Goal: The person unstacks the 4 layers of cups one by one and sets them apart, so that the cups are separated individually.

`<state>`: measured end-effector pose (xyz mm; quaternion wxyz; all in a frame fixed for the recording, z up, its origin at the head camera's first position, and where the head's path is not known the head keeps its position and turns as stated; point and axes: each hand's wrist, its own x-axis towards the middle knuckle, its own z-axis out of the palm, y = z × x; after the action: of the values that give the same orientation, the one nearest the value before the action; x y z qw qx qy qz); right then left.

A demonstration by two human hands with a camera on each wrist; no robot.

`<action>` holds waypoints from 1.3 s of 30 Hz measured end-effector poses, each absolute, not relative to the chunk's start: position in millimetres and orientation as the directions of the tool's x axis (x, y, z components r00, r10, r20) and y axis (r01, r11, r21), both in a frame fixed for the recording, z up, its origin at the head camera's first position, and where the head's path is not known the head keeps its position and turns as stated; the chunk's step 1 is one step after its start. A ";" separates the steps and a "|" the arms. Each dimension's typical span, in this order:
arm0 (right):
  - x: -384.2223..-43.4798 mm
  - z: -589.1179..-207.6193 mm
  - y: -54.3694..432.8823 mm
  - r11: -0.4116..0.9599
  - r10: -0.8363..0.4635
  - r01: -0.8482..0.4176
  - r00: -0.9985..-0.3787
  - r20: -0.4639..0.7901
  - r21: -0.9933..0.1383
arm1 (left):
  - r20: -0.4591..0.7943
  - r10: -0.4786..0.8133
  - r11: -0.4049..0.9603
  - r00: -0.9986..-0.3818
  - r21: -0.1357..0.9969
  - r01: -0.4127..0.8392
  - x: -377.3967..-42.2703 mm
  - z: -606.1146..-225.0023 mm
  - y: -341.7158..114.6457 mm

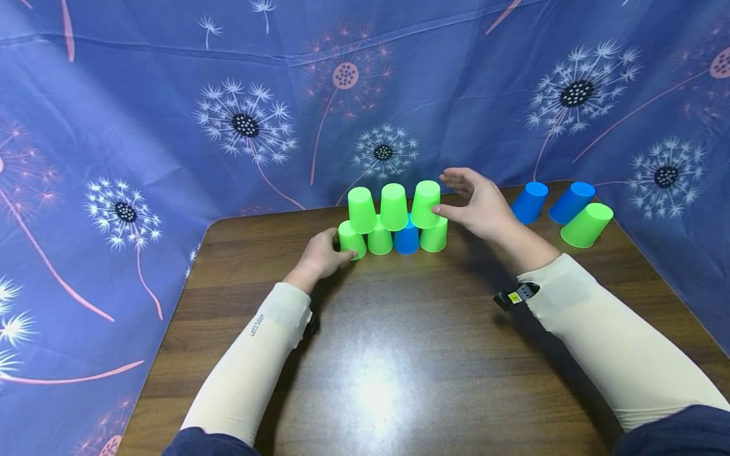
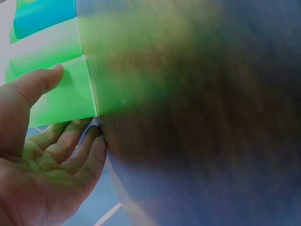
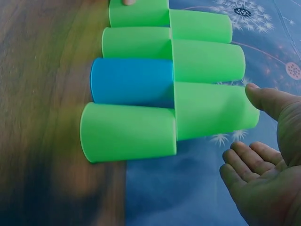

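Note:
In the head view, a wall of upside-down cups stands in two rows at the back of the table. Three green cups make up the top row, the right one (image 1: 425, 204) nearest my right hand (image 1: 479, 202). Below, a blue cup (image 1: 406, 239) sits among green ones. My left hand (image 1: 325, 254) holds the leftmost bottom green cup (image 2: 66, 96) low down, its thumb across the front and its fingers on the far side. My right hand is spread, thumb tip right at the top-right cup (image 3: 214, 110), fingers apart from it in the right wrist view.
Off to the right on the table stand two blue cups (image 1: 530, 202) (image 1: 572, 202) and a green cup (image 1: 587, 225). A blue dandelion-print cloth (image 1: 456, 82) hangs behind the table (image 1: 433, 354). Brown wood surface lies in front of the wall of cups.

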<state>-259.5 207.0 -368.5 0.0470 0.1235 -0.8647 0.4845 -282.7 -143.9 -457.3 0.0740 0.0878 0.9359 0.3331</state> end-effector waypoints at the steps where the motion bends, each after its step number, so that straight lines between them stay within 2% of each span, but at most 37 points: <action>1: -260.1 -369.2 205.3 0.499 -0.170 -0.258 -0.965 0.198 -0.827 | -0.081 0.214 0.762 -0.974 0.637 0.114 -282.9 -457.5 -143.8; 22: -272.3 -387.3 183.6 0.527 -0.132 -0.175 -0.983 0.123 -0.831 | -0.069 0.226 0.764 -0.972 0.631 0.133 -285.1 -458.9 -142.7; 39: -269.0 -384.4 181.3 0.501 -0.042 -0.188 -0.980 0.193 -0.845 | -0.064 0.226 0.767 -0.972 0.626 0.138 -283.6 -457.3 -143.3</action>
<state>-269.0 181.3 -384.4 0.0737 0.0667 -0.8631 0.4951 -283.6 -143.3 -457.3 0.0677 0.0971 0.9376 0.3270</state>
